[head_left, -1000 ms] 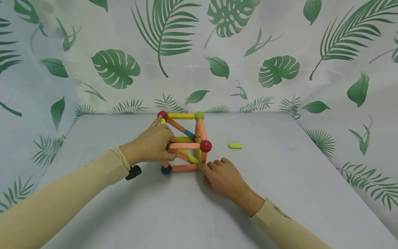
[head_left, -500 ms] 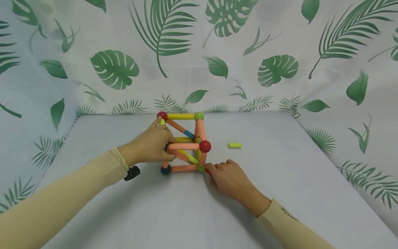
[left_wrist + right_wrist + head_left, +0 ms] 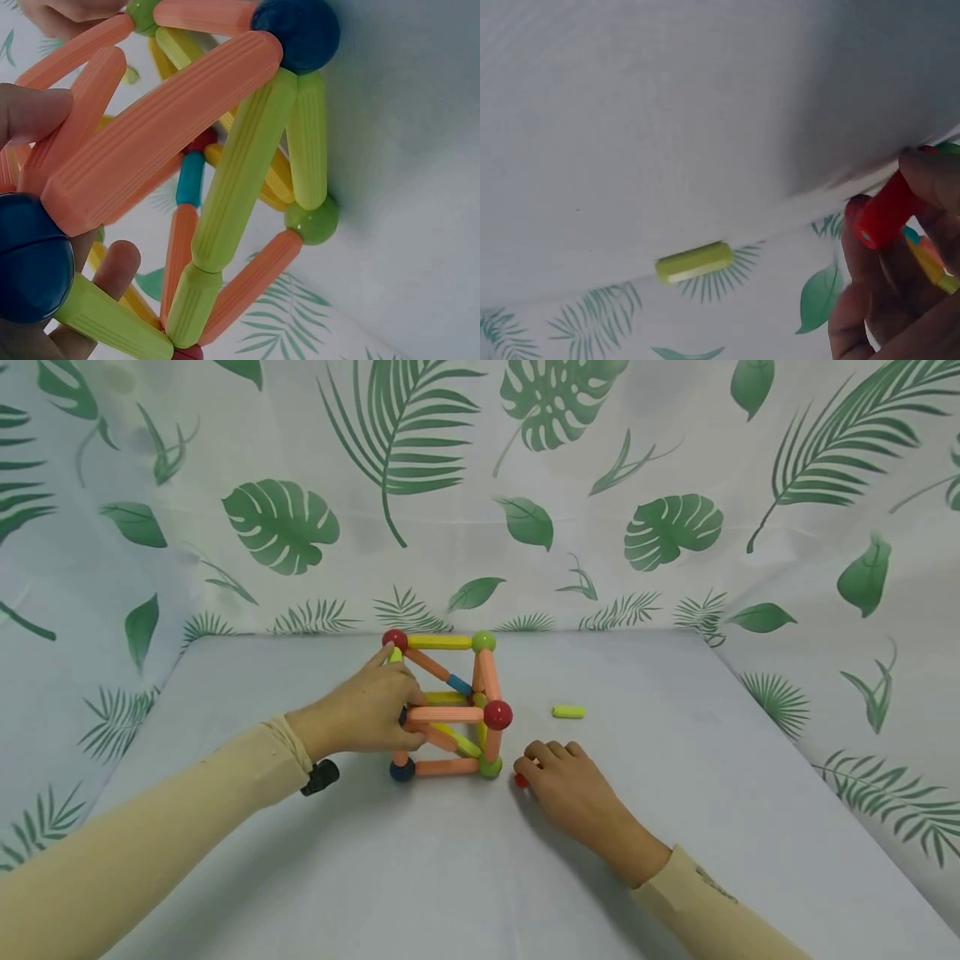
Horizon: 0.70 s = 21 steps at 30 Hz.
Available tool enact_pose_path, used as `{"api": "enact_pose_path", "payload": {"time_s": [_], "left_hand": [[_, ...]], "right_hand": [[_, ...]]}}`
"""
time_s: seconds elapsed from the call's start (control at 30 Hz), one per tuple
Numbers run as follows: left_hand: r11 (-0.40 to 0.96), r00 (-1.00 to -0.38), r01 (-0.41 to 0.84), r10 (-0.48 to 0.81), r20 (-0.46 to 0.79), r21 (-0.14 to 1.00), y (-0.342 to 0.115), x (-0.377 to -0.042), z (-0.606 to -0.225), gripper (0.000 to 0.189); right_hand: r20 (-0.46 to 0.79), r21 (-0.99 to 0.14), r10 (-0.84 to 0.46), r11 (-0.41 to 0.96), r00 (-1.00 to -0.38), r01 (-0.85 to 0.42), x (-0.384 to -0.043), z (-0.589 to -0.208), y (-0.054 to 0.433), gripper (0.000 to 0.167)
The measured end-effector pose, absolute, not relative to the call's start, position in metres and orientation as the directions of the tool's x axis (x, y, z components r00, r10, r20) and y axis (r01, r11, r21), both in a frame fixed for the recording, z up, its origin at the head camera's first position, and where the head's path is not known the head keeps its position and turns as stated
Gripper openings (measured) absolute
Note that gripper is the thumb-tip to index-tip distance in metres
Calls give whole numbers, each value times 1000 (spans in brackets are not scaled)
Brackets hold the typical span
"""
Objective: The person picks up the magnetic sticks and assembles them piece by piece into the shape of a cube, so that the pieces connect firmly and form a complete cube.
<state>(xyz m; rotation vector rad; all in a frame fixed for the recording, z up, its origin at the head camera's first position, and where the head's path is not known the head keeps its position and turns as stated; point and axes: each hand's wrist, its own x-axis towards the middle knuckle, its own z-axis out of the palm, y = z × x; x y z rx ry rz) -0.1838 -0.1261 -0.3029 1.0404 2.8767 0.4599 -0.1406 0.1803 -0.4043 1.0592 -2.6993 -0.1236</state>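
A cube-like frame of magnetic rods and balls (image 3: 446,715) stands on the table in the head view, with salmon, yellow and lime rods and diagonals across its sides. My left hand (image 3: 360,706) grips its upper left corner, around a dark blue ball (image 3: 34,259) that the left wrist view shows close up. My right hand (image 3: 573,793) pinches a short red magnetic rod (image 3: 889,210) between thumb and fingers. It is low over the table, just right of the frame's lower green ball (image 3: 491,766) and apart from it. My left fingers hide part of the frame's left side.
A short lime magnetic rod (image 3: 567,712) lies on the white table (image 3: 420,877), right of the frame and beyond my right hand. Behind the table hangs a leaf-patterned cloth (image 3: 450,527), which also runs along both sides.
My right hand has drawn away to the right from the frame's lower right green ball, carrying the red magnetic rod. My left hand keeps its hold, and the frame stays nearly where it was.
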Motion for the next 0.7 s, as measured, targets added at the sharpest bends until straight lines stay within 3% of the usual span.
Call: {"api": "enact_pose_path", "payload": {"time_s": [0.33,0.47,0.7], "left_hand": [[702,-751,646,655,84,300,-122,-186,-301,14],[701,-756,637,649,84,321,-123,-186,-302,16],[701,-753,645,651,95,306,-124,-184,-304,16]], "right_hand": [[296,-92,-645,715,-705,-693,-122,-380,145,37],[376,-82,-616,722,-692,-687,-122,-373,124,36],[411,0,-584,768,-700,-641,-126,-376,107,27]]}}
